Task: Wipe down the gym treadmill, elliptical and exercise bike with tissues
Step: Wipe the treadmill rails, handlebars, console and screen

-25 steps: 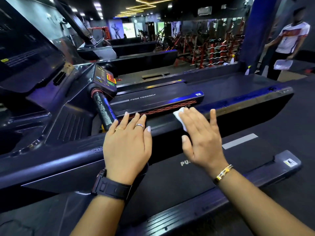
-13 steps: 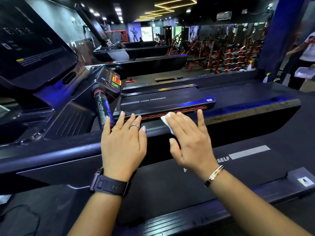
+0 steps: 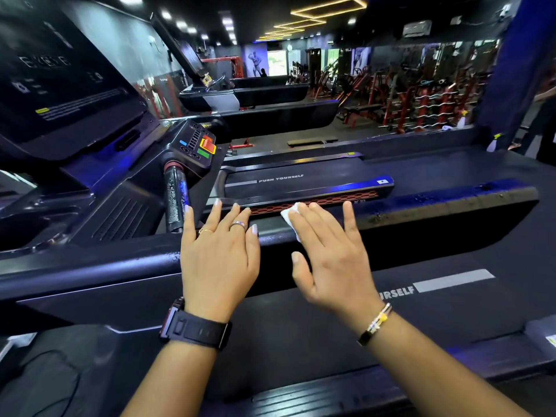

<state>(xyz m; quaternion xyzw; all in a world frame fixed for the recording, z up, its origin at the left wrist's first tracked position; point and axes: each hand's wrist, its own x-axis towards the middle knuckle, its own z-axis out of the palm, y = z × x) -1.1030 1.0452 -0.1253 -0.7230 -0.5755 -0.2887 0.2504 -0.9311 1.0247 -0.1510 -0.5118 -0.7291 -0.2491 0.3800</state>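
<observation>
A: How far along is it?

B: Early, I'd judge; the right hand (image 3: 331,260) lies flat, fingers straight, pressing a small crumpled white tissue (image 3: 291,214) onto the long black treadmill side rail (image 3: 436,210); the left hand (image 3: 219,260) rests beside it on the same rail, fingers spread, holding nothing.

A: Is the rail finished?

B: Doubtful; its far right end looks speckled (dust or wear, I cannot tell); the dark glossy console screen (image 3: 60,85) and the textured black handgrip (image 3: 176,200) probably await wiping too.

A: The elliptical, the exercise bike?

B: Neither is in view; both seem left to do.
</observation>
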